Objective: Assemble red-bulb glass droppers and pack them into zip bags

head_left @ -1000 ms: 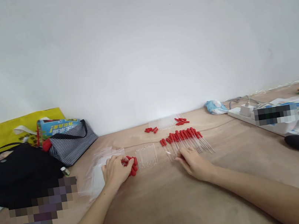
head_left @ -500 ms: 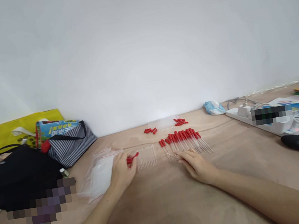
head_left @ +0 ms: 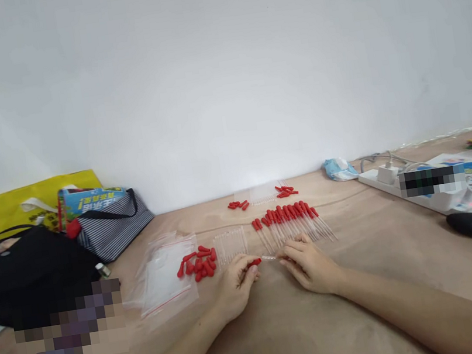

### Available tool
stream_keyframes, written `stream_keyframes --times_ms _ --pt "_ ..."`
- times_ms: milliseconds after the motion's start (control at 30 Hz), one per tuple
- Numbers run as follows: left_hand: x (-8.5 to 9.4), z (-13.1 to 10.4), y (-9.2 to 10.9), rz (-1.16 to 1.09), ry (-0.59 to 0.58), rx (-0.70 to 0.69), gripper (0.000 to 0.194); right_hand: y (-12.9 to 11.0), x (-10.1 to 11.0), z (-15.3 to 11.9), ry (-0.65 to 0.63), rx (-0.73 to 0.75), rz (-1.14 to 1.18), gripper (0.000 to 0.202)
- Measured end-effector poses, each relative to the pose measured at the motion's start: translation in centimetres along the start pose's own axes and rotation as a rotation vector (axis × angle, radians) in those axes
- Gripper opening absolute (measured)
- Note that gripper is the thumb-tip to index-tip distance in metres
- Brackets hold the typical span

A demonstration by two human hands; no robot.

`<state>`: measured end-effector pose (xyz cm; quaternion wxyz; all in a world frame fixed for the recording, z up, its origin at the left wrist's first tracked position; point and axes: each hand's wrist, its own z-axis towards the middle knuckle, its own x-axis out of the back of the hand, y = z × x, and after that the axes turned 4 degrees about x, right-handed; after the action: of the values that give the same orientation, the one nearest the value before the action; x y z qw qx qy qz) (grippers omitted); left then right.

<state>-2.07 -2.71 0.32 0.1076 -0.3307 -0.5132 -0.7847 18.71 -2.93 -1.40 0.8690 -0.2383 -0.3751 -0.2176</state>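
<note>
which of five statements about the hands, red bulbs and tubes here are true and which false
1. The left hand holds a red bulb. True.
2. The right hand holds a red bulb. False: the right hand holds a clear tube.
3. Loose red bulbs lie left of the row of bare tubes. True.
4. The red-capped tubes stand upright. False: they lie flat.
5. A white power strip is on the right. True.

Matt rubbery bulbs (head_left: 208,269), glossy clear tubes (head_left: 231,245), wooden tabletop (head_left: 277,336)
</note>
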Motion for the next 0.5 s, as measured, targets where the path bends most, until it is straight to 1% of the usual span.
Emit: stream_keyframes --times_ms 133,233,333,500 --pt "-0.21 -0.17 0.16 -0.11 -0.044 0.033 0.019 -0.09 0.02 0.02 -0.02 0.009 0.004 0.015" --pt "-0.31 -0.3 0.26 -0.166 -0.053 0.063 0.019 -0.01 -0.01 -0.05 -0.021 0.011 -0.004 0.016" --pt "-0.27 -0.24 0.33 -0.148 -0.025 0.063 0.021 0.08 -0.09 -0.11 -0.019 0.025 0.0 0.017" --pt "-0.14 -0.28 0.47 -0.027 0.041 0.011 0.022 -0.25 -0.07 -0.03 -0.058 0.081 0.038 0.018"
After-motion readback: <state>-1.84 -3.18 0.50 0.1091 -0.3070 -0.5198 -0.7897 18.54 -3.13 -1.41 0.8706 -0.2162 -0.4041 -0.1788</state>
